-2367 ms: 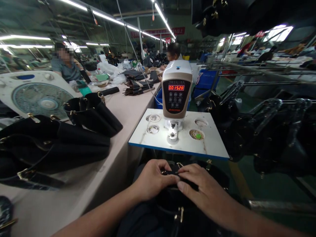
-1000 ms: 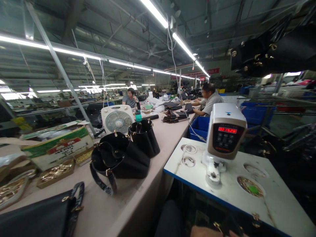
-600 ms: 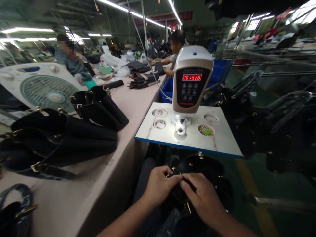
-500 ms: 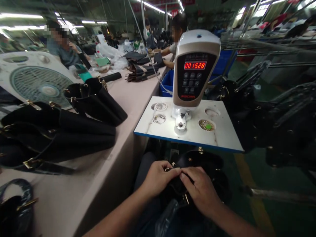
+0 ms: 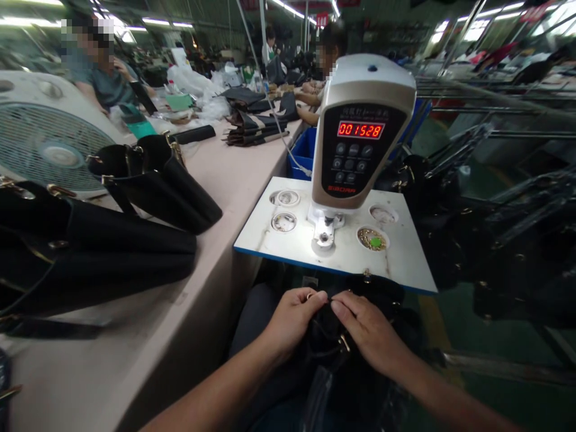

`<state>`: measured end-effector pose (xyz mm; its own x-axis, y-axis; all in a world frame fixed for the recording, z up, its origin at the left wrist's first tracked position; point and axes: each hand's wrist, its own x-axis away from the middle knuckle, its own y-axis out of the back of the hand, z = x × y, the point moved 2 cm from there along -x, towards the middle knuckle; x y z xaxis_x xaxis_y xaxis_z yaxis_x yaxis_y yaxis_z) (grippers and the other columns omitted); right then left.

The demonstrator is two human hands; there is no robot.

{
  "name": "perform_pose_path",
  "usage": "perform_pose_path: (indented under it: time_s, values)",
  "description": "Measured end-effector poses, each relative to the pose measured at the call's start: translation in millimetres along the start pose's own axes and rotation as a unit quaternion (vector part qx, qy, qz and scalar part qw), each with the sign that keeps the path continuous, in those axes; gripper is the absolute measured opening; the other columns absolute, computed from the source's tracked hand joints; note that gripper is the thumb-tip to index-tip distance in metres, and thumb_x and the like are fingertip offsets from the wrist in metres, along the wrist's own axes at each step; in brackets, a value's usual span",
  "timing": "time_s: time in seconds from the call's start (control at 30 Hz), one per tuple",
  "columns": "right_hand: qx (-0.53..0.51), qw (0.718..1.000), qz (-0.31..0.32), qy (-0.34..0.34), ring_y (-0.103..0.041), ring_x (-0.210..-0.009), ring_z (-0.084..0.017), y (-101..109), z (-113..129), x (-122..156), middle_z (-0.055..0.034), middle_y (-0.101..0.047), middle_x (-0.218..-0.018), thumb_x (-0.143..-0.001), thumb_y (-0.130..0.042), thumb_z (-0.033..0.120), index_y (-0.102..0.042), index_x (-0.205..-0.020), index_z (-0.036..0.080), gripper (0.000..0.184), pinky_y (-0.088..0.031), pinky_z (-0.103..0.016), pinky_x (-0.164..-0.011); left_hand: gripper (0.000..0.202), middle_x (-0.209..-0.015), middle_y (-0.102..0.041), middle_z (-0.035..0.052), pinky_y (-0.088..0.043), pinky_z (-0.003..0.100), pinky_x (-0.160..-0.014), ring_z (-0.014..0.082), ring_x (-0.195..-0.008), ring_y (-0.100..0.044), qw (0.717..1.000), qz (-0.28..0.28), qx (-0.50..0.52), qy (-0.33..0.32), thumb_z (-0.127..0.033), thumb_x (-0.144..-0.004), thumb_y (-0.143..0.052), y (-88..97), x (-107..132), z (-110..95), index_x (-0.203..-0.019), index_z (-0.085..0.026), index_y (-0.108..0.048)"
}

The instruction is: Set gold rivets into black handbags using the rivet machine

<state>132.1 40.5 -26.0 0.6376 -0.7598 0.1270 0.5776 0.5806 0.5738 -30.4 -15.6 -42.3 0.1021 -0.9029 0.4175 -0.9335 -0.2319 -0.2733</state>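
A black handbag [image 5: 360,384] with gold fittings lies in my lap, below the white machine table [image 5: 405,264]. My left hand [image 5: 292,321] is closed in a pinch on the bag's top edge, where a small gold ring shows at the fingertips. My right hand [image 5: 366,333] lies curled over the bag beside it, fingertips pressed on the same edge, almost touching the left hand. Just above them stands the riveting machine [image 5: 360,138], its red display reading 001528.
Small round cups of metal parts [image 5: 372,239] are sunk into the machine table. A long pink workbench [image 5: 135,336] at the left carries black handbags [image 5: 148,180] and a white fan [image 5: 40,144]. Other people sit further along it. More black bags hang on a rack [image 5: 517,240] at the right.
The view swung up to the hall and came back down to my lap. Both hands have stayed on the bag's top edge, now closer under the machine table.
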Motion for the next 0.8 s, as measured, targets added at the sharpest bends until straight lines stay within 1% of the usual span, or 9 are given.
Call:
perform_pose_path:
  time_s: [0.07,0.13,0.3,0.4,0.47,0.57,0.63,0.7,0.8]
  values:
    - [-0.046,0.999,-0.002,-0.019,-0.062,-0.091,-0.021,10,3,-6,-0.0012,-0.069,-0.095,-0.106,-0.041,0.052,-0.064,-0.094,0.024,0.038,-0.041,-0.036,-0.084,0.055,-0.063,-0.051,-0.0021,-0.030,0.023,-0.056,0.0092,-0.059,-0.040,1.000,0.007,0.007,-0.010,-0.064,-0.070,-0.083,-6.7,-10,-12,-0.069,-0.014,-0.060]
    - [-0.069,0.997,-0.006,-0.036,-0.061,-0.086,-0.020,18,4,-13,-0.0003,-0.068,-0.089,-0.105,-0.042,0.056,-0.063,-0.091,0.024,0.041,-0.042,-0.034,-0.079,0.056,-0.062,-0.050,-0.0025,-0.029,0.024,-0.055,0.0091,-0.058,-0.039,1.000,0.012,0.011,-0.016,-0.065,-0.069,-0.083,-11.7,-21,-22,-0.067,-0.014,-0.059]
    - [-0.074,0.995,-0.010,-0.061,-0.059,-0.083,-0.020,32,1,-36,0.0000,-0.066,-0.086,-0.102,-0.046,0.059,-0.063,-0.089,0.022,0.043,-0.042,-0.033,-0.077,0.057,-0.061,-0.051,-0.0016,-0.029,0.025,-0.056,0.0104,-0.057,-0.040,0.999,0.026,-0.016,-0.017,-0.068,-0.069,-0.079,-14.1,-49,-32,-0.067,-0.014,-0.060]
    - [-0.071,0.995,-0.006,-0.063,-0.057,-0.079,-0.019,38,1,-53,0.0006,-0.064,-0.081,-0.101,-0.048,0.059,-0.063,-0.085,0.022,0.043,-0.040,-0.032,-0.073,0.055,-0.062,-0.051,-0.0011,-0.029,0.026,-0.057,0.0120,-0.058,-0.042,0.999,0.036,-0.040,-0.008,-0.067,-0.071,-0.077,-7.9,-65,-38,-0.069,-0.014,-0.062]
    - [-0.054,0.997,-0.010,-0.060,-0.056,-0.078,-0.019,42,3,-64,0.0008,-0.062,-0.078,-0.100,-0.048,0.057,-0.063,-0.082,0.021,0.043,-0.039,-0.032,-0.071,0.054,-0.062,-0.049,-0.0015,-0.028,0.027,-0.058,0.0127,-0.059,-0.041,0.996,0.037,-0.076,-0.017,-0.068,-0.074,-0.073,-0.6,-75,-44,-0.069,-0.015,-0.060]
    - [-0.014,0.998,-0.023,-0.059,-0.057,-0.078,-0.020,46,7,-81,0.0006,-0.063,-0.077,-0.100,-0.047,0.055,-0.063,-0.080,0.021,0.042,-0.038,-0.032,-0.071,0.053,-0.063,-0.045,-0.0021,-0.027,0.028,-0.060,0.0139,-0.064,-0.041,0.983,0.004,-0.167,-0.074,-0.067,-0.081,-0.064,12.9,-86,-56,-0.065,-0.017,-0.056]
    - [0.018,0.998,-0.031,-0.060,-0.058,-0.078,-0.020,48,10,-91,0.0004,-0.063,-0.076,-0.101,-0.045,0.053,-0.061,-0.078,0.021,0.042,-0.036,-0.033,-0.071,0.051,-0.065,-0.046,-0.0017,-0.029,0.029,-0.063,0.0152,-0.068,-0.043,0.970,-0.011,-0.214,-0.113,-0.064,-0.086,-0.059,19.7,-93,-64,-0.065,-0.017,-0.054]
    - [0.042,0.997,-0.035,-0.059,-0.058,-0.077,-0.020,49,12,-100,0.0002,-0.062,-0.074,-0.101,-0.043,0.052,-0.059,-0.076,0.021,0.043,-0.035,-0.033,-0.071,0.047,-0.067,-0.047,-0.0017,-0.030,0.029,-0.065,0.0158,-0.070,-0.045,0.962,-0.010,-0.239,-0.133,-0.059,-0.089,-0.055,23.7,-101,-69,-0.065,-0.018,-0.053]
    - [0.063,0.995,-0.038,-0.061,-0.057,-0.077,-0.021,47,12,-112,-0.0004,-0.062,-0.074,-0.101,-0.042,0.050,-0.056,-0.074,0.022,0.042,-0.034,-0.034,-0.071,0.045,-0.064,-0.045,-0.0024,-0.029,0.030,-0.065,0.0156,-0.068,-0.044,0.954,-0.016,-0.264,-0.140,-0.055,-0.090,-0.051,27.3,-114,-72,-0.062,-0.019,-0.048]
